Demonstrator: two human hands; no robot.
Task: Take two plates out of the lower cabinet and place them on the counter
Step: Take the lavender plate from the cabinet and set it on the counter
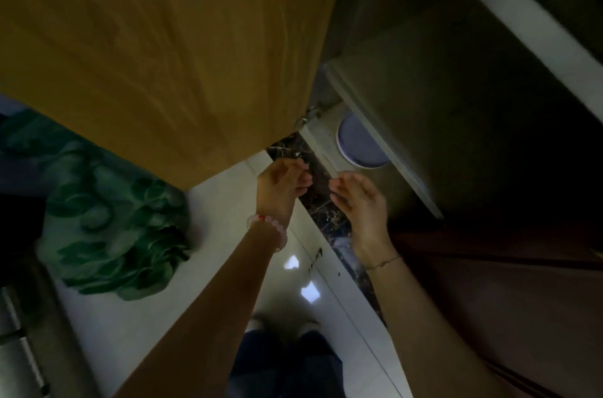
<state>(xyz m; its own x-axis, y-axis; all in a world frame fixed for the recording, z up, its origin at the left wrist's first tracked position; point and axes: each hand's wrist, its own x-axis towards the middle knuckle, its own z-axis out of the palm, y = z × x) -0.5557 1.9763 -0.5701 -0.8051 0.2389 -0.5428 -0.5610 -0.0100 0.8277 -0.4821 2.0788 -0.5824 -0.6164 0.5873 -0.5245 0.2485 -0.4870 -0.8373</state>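
Observation:
A pale bluish plate [359, 145] lies on the bottom shelf of the lower cabinet [321, 140], half hidden under the shelf board above it. The wooden cabinet door [163, 48] hangs open on the left. My left hand [282, 187], with a bead bracelet on the wrist, hovers just in front of the cabinet's bottom edge, fingers loosely curled and empty. My right hand [360, 202] is beside it, a little nearer the plate, fingers apart and holding nothing. Neither hand touches the plate.
A green patterned cloth [111, 224] lies on the pale tiled floor [195, 283] at the left. A dark marble strip [321, 211] runs along the cabinet base. A dark brown door [505, 293] is shut at the right. My feet are below.

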